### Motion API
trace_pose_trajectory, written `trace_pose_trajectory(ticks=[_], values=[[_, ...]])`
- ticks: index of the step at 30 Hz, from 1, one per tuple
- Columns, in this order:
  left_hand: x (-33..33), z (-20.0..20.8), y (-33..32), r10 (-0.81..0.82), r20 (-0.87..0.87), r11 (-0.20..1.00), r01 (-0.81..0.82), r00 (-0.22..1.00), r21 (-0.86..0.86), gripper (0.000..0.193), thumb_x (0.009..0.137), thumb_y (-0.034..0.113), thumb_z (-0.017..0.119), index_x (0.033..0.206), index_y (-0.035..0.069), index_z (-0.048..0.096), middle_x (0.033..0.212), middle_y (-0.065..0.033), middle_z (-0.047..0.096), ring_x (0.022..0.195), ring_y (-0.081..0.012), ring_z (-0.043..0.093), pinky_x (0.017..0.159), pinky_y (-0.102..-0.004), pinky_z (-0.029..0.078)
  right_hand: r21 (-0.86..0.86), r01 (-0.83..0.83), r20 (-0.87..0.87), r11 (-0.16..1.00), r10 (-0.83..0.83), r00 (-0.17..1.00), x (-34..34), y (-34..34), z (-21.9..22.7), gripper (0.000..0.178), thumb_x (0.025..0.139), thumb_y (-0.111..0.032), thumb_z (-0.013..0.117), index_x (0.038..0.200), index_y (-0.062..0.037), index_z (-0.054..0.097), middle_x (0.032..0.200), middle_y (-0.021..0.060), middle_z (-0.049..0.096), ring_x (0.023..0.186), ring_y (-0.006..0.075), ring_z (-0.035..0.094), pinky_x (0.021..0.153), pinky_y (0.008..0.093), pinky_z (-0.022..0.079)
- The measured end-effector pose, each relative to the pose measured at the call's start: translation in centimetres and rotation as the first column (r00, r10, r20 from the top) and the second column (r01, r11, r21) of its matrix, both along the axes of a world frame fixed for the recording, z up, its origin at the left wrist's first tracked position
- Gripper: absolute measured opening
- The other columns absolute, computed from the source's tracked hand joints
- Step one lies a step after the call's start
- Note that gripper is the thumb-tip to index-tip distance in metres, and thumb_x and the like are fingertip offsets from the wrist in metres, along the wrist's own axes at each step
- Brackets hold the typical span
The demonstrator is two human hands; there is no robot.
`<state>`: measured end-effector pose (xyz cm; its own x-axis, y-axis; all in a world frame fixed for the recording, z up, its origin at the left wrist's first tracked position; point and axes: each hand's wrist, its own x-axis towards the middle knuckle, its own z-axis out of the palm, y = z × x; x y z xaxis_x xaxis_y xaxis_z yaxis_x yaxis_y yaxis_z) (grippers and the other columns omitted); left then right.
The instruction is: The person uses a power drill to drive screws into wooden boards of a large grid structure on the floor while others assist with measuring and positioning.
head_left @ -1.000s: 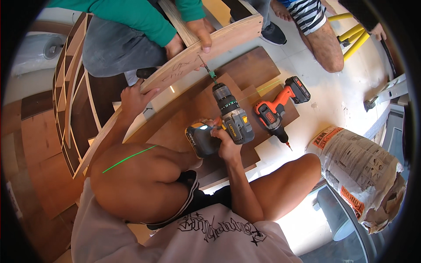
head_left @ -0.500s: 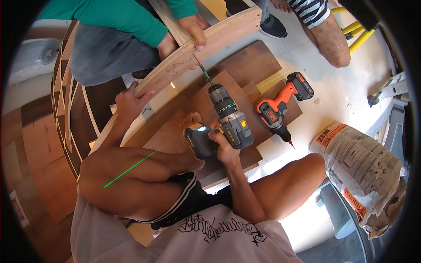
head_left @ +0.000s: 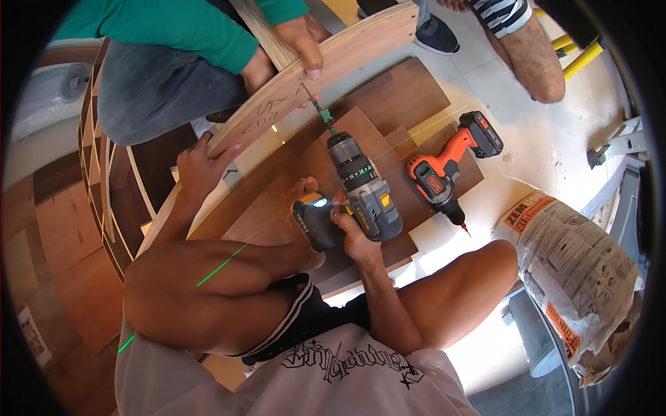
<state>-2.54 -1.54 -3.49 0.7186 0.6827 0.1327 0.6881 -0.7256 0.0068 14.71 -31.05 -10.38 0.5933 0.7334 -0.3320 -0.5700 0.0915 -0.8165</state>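
My right hand (head_left: 352, 225) is closed around the handle of a grey and black cordless drill (head_left: 368, 191), whose small lamp glows. Its long, thin bit (head_left: 318, 107) points away from me, and the tip meets the face of a long plywood board (head_left: 333, 55) with handwriting on it. My left hand (head_left: 202, 163) grips the near part of that board, thumb on its face and fingers over the edge. Across from me, a co-worker's hand (head_left: 302, 45) in a green sleeve holds the board where another wooden piece (head_left: 260, 28) joins it.
An orange and black drill (head_left: 444, 166) lies on stacked brown boards (head_left: 395, 93) to the right. A wrapped paper sack (head_left: 569, 263) stands beside my right knee. Another person's leg (head_left: 531, 66) is at the far right. A green laser line (head_left: 222, 265) crosses my left leg.
The view has shifted slightly, and the green line on my left leg has moved. My hands, the drill and the board keep nearly the same places relative to each other.
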Motion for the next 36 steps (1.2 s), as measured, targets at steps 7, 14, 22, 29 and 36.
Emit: trace_pose_trajectory(ticks=[7, 14, 22, 29, 36], values=[[-0.2, 0.1, 0.1, 0.002, 0.016, 1.0, -0.002, 1.0, -0.015, 0.066, 0.082, 0.052, 0.086, 0.105, -0.008, 0.071, 0.071, -0.0251, 0.07, 0.065, -0.0424, 0.072, 0.06, -0.0478, 0.057, -0.018, -0.03, -0.064, 0.999, 0.029, 0.998, 0.2, 0.1, -0.1, 0.026, 0.085, -0.001, 0.064, 0.111, -0.002, 0.065, 0.096, 0.0042, 0.065, 0.089, 0.0141, 0.062, 0.08, 0.0299, 0.05], [-0.1, 0.5, -0.2, 0.0, 0.015, 1.0, 0.001, 1.0, -0.025, 0.063, 0.082, 0.049, 0.087, 0.104, -0.007, 0.071, 0.073, -0.025, 0.07, 0.065, -0.0415, 0.072, 0.059, -0.0454, 0.056, -0.057, -0.007, -0.019, 0.998, 0.006, 1.0, 0.0, 0.4, -0.6, 0.03, 0.091, -0.004, 0.064, 0.121, 0.0001, 0.066, 0.105, 0.0064, 0.068, 0.095, 0.0159, 0.065, 0.087, 0.0328, 0.054], [0.3, 0.5, -0.1, 0.023, 0.027, 0.998, -0.022, 0.999, -0.057, 0.058, 0.082, 0.044, 0.088, 0.102, -0.007, 0.07, 0.071, -0.0233, 0.069, 0.063, -0.0397, 0.072, 0.057, -0.0436, 0.055, -0.127, -0.06, 0.067, 0.99, 0.069, 0.995, 0.5, 0.7, -0.8, 0.043, 0.089, -0.001, 0.064, 0.131, 0.0004, 0.062, 0.105, 0.0064, 0.069, 0.098, 0.0185, 0.067, 0.087, 0.0338, 0.055], [0.3, 0.8, 0.0, 0.011, -0.006, 0.997, -0.012, 1.0, -0.072, 0.055, 0.082, 0.043, 0.089, 0.098, -0.006, 0.071, 0.064, -0.0193, 0.067, 0.059, -0.0376, 0.071, 0.054, -0.0408, 0.055, -0.128, -0.058, 0.062, 0.99, 0.066, 0.996, 0.2, 1.2, -1.1, 0.037, 0.086, 0.002, 0.065, 0.123, -0.0007, 0.06, 0.104, 0.0065, 0.068, 0.094, 0.0171, 0.067, 0.084, 0.031, 0.054], [-0.4, 0.4, 0.0, -0.01, 0.036, 0.997, 0.012, 0.999, -0.073, 0.053, 0.083, 0.042, 0.088, 0.099, -0.006, 0.071, 0.065, -0.0187, 0.068, 0.06, -0.0374, 0.072, 0.055, -0.0406, 0.055, -0.163, -0.065, -0.022, 0.985, 0.062, 0.998, 0.6, 2.0, -0.8, 0.064, 0.083, 0.004, 0.068, 0.144, 0.0032, 0.046, 0.106, 0.0086, 0.069, 0.095, 0.0168, 0.068, 0.089, 0.0313, 0.055]])
